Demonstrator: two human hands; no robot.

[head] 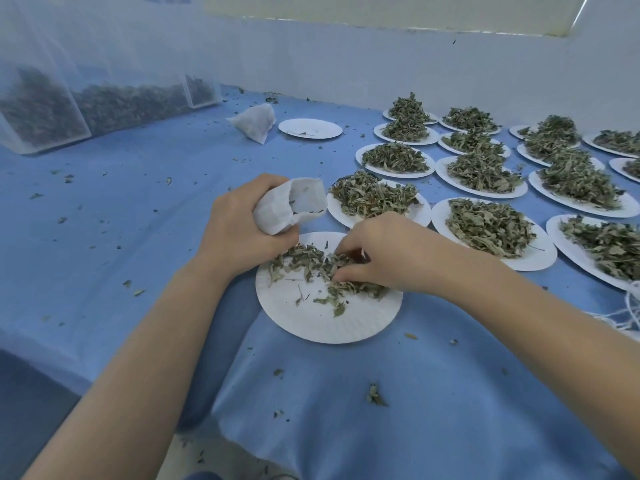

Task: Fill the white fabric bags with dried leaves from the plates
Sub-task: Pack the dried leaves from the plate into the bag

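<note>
My left hand (242, 223) grips a white fabric bag (294, 204), its mouth open and turned to the right, just above the near paper plate (329, 320). Scattered dried leaves (311, 263) lie on the far half of that plate. My right hand (388, 254) is down on the plate with its fingers curled round a clump of those leaves. A second, stuffed white bag (254, 123) lies farther back on the blue cloth.
Several paper plates heaped with dried leaves (485, 226) fill the right side. One nearly bare plate (310, 128) sits at the back. Clear bins of leaves (114, 105) stand behind netting at the left. White string (633, 306) lies at the right edge. Leaf crumbs dot the cloth.
</note>
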